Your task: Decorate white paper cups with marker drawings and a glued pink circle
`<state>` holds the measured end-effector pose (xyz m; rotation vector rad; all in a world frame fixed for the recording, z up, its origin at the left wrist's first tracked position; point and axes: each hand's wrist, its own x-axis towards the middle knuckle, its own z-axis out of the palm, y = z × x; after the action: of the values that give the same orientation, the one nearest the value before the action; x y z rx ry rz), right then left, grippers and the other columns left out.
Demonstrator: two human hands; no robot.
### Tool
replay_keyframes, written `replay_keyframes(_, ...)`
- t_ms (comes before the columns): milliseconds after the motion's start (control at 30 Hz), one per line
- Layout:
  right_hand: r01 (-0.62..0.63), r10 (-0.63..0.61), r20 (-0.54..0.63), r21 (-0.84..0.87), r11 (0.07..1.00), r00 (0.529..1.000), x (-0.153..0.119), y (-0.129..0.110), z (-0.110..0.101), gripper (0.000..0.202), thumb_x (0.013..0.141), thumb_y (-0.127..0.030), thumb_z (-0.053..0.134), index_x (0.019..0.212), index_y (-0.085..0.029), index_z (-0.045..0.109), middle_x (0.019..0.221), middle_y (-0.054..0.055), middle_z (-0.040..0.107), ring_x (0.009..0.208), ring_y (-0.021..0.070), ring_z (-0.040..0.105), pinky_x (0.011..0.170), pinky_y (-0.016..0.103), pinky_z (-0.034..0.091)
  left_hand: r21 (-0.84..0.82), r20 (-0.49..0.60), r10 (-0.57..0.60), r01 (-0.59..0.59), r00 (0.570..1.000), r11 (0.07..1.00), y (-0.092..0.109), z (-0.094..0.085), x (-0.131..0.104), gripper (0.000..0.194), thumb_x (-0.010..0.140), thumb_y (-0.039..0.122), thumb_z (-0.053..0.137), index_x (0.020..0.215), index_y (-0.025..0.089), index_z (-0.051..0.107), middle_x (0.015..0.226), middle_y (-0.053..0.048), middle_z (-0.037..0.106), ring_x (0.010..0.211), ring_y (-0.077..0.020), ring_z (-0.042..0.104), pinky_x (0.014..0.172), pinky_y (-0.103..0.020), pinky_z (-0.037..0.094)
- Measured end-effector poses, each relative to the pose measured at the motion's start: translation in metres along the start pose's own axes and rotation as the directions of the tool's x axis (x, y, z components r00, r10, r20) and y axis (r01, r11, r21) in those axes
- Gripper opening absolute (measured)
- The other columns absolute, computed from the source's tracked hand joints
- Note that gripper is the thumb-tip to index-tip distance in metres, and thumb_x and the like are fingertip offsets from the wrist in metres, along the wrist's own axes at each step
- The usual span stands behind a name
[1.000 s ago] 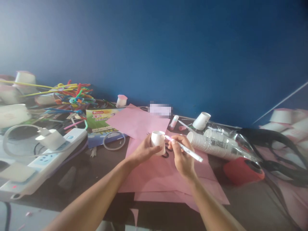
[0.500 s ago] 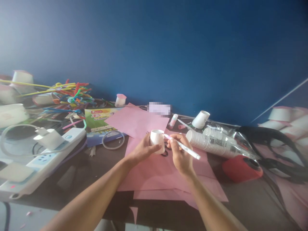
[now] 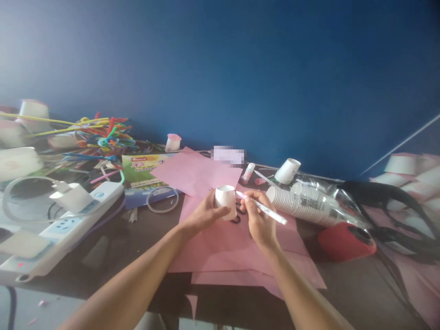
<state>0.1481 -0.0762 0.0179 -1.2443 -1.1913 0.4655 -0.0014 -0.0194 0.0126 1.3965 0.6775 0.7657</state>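
Note:
A white paper cup (image 3: 225,198) stands upside down, narrow end up, gripped from its left side by my left hand (image 3: 206,211), thumb across its front. My right hand (image 3: 258,219) is closed around a white marker pen (image 3: 271,213). The pen's pinkish tip points left, close to the cup's right side near the top; whether it touches I cannot tell, though a thin gap seems to show. Sheets of pink paper (image 3: 220,252) lie beneath both hands. A small dark ring-like shape (image 3: 236,220) shows on the paper by the cup's base.
On the right lie a stack of paper cups (image 3: 299,204) in clear plastic and a red object (image 3: 347,241). A lone cup (image 3: 288,171) and a glue stick (image 3: 248,172) stand behind. Leftward are a power strip (image 3: 85,211), colourful pipe cleaners (image 3: 106,130) and a printed pack (image 3: 140,178).
The pen tip has drawn slightly away to the right from the cup's upper side. Both hands keep their grips, and the cup stays nearly in place.

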Motion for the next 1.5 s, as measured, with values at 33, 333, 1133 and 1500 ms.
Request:
replay_keyframes(33, -0.003, 0.003, 0.008, 0.006, 1.000, 1.000, 0.000, 0.000, 0.000, 0.014, 0.086, -0.032, 0.053, 0.085, -0.019, 0.057, 0.065, -0.002, 0.059, 0.057, 0.0109, 0.057, 0.052, 0.023, 0.047, 0.010, -0.010, 0.001, -0.001, 1.000, 1.000, -0.001, -0.001, 0.000, 0.053, 0.077, 0.028, 0.064, 0.125, 0.018, 0.046, 0.110, -0.009, 0.060, 0.096, -0.0220, 0.060, 0.079, -0.033, 0.048)
replay_keyframes(333, 0.031, -0.032, 0.039, 0.016, 0.999, 0.999, -0.004, -0.005, -0.001, 0.014, 0.087, -0.031, 0.052, 0.083, -0.019, 0.057, 0.066, -0.002, 0.057, 0.058, 0.0112, 0.055, 0.053, 0.024, 0.047, 0.036, -0.048, -0.002, 0.004, 0.999, 0.999, -0.007, -0.004, 0.002, 0.052, 0.076, 0.036, 0.065, 0.122, 0.017, 0.048, 0.107, -0.008, 0.060, 0.095, -0.0222, 0.058, 0.078, -0.032, 0.046)
replay_keyframes(1133, 0.115, -0.106, 0.122, -0.070, 0.991, 0.987, -0.010, -0.003, 0.000, 0.013, 0.088, -0.030, 0.052, 0.090, -0.019, 0.058, 0.072, 0.001, 0.061, 0.061, 0.0119, 0.056, 0.053, 0.024, 0.046, -0.003, -0.021, 0.019, -0.019, 1.000, 1.000, -0.002, -0.002, 0.001, 0.051, 0.075, 0.037, 0.068, 0.118, 0.016, 0.049, 0.104, -0.007, 0.058, 0.095, -0.0200, 0.056, 0.079, -0.030, 0.045)
replay_keyframes(1500, 0.033, -0.031, 0.037, -0.052, 0.998, 0.999, -0.003, -0.003, 0.000, 0.014, 0.085, -0.031, 0.053, 0.083, -0.018, 0.058, 0.065, -0.001, 0.058, 0.058, 0.0124, 0.056, 0.051, 0.024, 0.047, -0.033, -0.028, -0.006, 0.005, 1.000, 0.999, -0.005, -0.003, 0.001, 0.054, 0.075, 0.036, 0.067, 0.122, 0.017, 0.048, 0.109, -0.009, 0.060, 0.096, -0.0220, 0.059, 0.079, -0.033, 0.047)
